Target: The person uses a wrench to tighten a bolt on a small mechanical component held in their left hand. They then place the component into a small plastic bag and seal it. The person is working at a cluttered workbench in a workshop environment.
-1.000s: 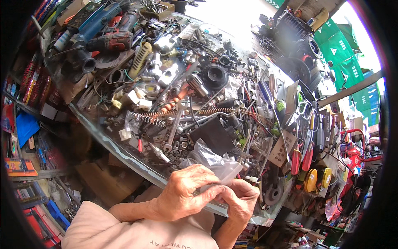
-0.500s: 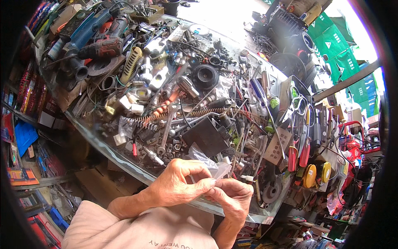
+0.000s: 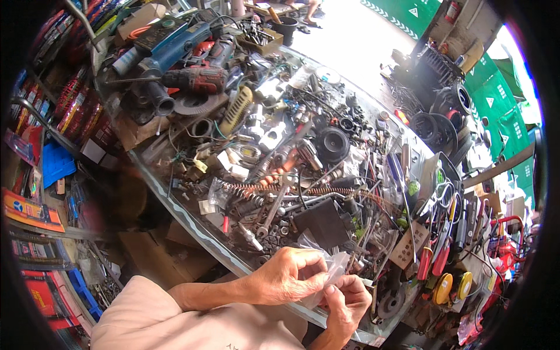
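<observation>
A small clear plastic bag [image 3: 336,266] is pinched between my two hands, above the near edge of a cluttered glass-topped counter. My left hand [image 3: 286,276] has its thumb and fingertips closed on one side of the bag. On the other side, my right hand [image 3: 350,298] holds it between thumb and curled fingers. Whatever may be inside the bag cannot be made out. Just beyond the hands lie a black flat box [image 3: 324,223], a spark plug [image 3: 249,237] and a wrench [image 3: 273,214].
A long coil spring [image 3: 326,191] and a black round part [image 3: 333,144] lie among the metal pieces. A red drill [image 3: 201,79] and a blue power tool [image 3: 181,46] rest at the far left. Scissors [image 3: 448,195] and red-handled tools stand at right. The counter's glass edge [image 3: 192,230] runs diagonally.
The whole view has swung, so the counter and my hands appear farther right and lower. My fingertips have drawn slightly apart, and more of the bag shows between them.
</observation>
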A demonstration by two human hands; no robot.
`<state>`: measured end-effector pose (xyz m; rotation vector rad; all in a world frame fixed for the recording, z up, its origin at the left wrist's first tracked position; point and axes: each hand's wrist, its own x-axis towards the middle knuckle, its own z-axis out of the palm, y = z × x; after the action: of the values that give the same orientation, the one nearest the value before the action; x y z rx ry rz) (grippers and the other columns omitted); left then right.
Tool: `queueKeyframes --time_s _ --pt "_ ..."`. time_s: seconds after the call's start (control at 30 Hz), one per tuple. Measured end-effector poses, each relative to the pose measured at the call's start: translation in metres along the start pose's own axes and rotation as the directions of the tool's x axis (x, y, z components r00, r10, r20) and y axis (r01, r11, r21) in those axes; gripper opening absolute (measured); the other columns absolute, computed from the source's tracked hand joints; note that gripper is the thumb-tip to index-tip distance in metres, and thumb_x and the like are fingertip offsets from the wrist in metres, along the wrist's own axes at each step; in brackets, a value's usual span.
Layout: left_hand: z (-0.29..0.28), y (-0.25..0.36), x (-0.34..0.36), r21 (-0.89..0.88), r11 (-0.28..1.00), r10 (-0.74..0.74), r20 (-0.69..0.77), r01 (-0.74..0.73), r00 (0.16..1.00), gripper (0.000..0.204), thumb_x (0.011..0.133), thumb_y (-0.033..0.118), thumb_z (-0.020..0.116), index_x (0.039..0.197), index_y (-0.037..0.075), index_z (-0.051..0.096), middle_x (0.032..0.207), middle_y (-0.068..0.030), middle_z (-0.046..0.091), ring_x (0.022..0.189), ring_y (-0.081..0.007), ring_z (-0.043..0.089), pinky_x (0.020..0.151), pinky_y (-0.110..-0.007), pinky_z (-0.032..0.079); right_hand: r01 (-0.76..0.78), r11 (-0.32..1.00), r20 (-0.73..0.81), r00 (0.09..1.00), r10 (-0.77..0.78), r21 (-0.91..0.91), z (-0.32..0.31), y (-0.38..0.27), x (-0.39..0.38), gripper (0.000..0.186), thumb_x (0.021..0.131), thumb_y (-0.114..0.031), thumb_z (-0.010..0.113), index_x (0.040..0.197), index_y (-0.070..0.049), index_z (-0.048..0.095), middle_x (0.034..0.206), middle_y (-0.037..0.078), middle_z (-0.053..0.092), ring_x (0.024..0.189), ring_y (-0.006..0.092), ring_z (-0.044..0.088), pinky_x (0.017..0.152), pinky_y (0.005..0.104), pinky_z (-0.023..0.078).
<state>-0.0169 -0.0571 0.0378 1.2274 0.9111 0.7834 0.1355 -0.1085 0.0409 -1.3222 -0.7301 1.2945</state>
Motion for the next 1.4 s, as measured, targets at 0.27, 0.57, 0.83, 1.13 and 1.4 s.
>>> queueKeyframes --time_s 0.27,0.57,0.83,1.13,1.4 --pt "-0.003 0.002 -0.003 -0.127 0.992 -0.01 0.095 0.022 0.995 0.021 0.088 0.018 0.064 0.084 -0.002 0.058 0.07 -0.0028 0.057 0.066 -0.0078 0.054 0.054 -0.026 0.046 0.243 0.805 0.203 0.967 -0.155 -0.542 0.017 -0.04 -0.006 0.014 0.082 -0.009 0.069 0.09 -0.002 0.06 0.07 0.004 0.058 0.06 0.0078 0.051 0.055 0.0215 0.04" --pt "-0.043 0.015 0.001 -0.301 0.909 -0.127 0.458 0.289 0.88 0.026 0.092 0.028 0.06 0.095 0.002 0.058 0.074 -0.0026 0.061 0.058 -0.0076 0.056 0.052 -0.021 0.047 0.056 0.998 0.248 0.967 -0.054 0.0 0.03 -0.027 -0.001 0.012 0.084 -0.002 0.066 0.084 0.006 0.058 0.072 0.006 0.061 0.061 0.0088 0.056 0.055 0.0203 0.043" --pt "-0.055 0.018 -0.005 -0.381 0.891 -0.09 0.385 0.247 0.918 0.015 0.09 0.015 0.062 0.087 0.001 0.06 0.072 -0.0036 0.061 0.057 -0.0095 0.059 0.051 -0.022 0.048 0.015 0.997 0.346 0.937 -0.041 0.08 0.034 -0.021 0.012 0.006 0.085 0.002 0.06 0.08 0.003 0.056 0.071 0.002 0.056 0.062 0.0077 0.052 0.058 0.021 0.042" --pt "-0.041 0.038 -0.021 0.391 0.904 0.173 0.029 -0.17 0.985 0.017 0.073 0.0 0.061 0.063 -0.001 0.048 0.053 -0.0108 0.045 0.047 -0.0116 0.049 0.045 -0.031 0.039 0.508 0.589 0.139 0.819 -0.557 -0.629 0.029 -0.025 0.012 0.016 0.067 0.005 0.064 0.069 -0.002 0.05 0.058 0.005 0.051 0.046 0.0137 0.049 0.047 0.0247 0.041" --pt "-0.029 0.041 -0.024 0.423 0.874 0.273 -0.024 -0.238 0.962 0.012 0.073 0.0 0.062 0.066 -0.001 0.052 0.059 -0.0109 0.053 0.047 -0.0207 0.051 0.045 -0.031 0.039 0.565 0.223 0.257 0.646 -0.719 -0.794 0.029 -0.035 -0.002 0.022 0.059 0.007 0.066 0.076 -0.004 0.057 0.082 0.01 0.06 0.071 0.0247 0.057 0.064 0.0336 0.047"
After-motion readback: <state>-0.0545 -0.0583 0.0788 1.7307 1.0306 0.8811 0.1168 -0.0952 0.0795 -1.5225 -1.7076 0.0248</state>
